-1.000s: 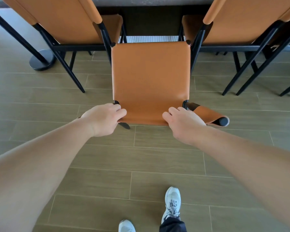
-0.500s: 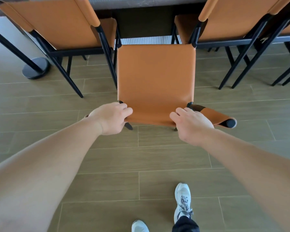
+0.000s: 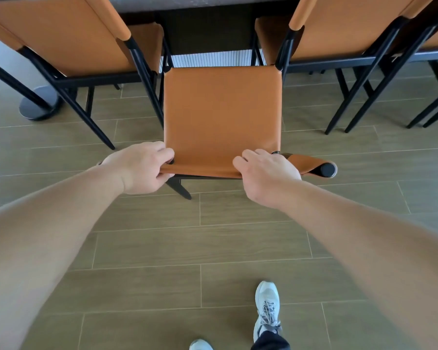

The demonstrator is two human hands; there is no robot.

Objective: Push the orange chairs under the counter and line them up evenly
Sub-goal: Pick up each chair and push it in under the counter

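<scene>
Between two neighbours at the tabletop (image 3: 213, 1): middle chair (image 3: 221, 114), orange back panel seen from above and behind, black frame. Panel's top edge lies nearest the viewer and runs left to right; the chair faces away, toward the tabletop, its front reaching in between the two flanking seats. Its seat is hidden behind the back panel. Left hand (image 3: 139, 168): grip closed on the top edge at the left corner, fingers curled over the front, thumb beneath. Right hand (image 3: 266, 175): grip closed on the same edge toward the right corner, fingers hooked over the top. Rolled orange end with a black cap (image 3: 326, 170) juts out to the right beyond the right hand. One black rear leg (image 3: 181, 189) shows under the edge, foot on the floor (image 3: 147, 248). Left chair (image 3: 68, 39): orange back, black legs splayed, seat partly under the tabletop. Right chair (image 3: 352, 26): same make, seat likewise partly under; a further chair's legs at the far right edge. Round black base (image 3: 37, 104) with slanted post, far left. Floor: wood-look planks. Pale shoe (image 3: 267, 306) lower right, the toe of a second at the bottom edge.
</scene>
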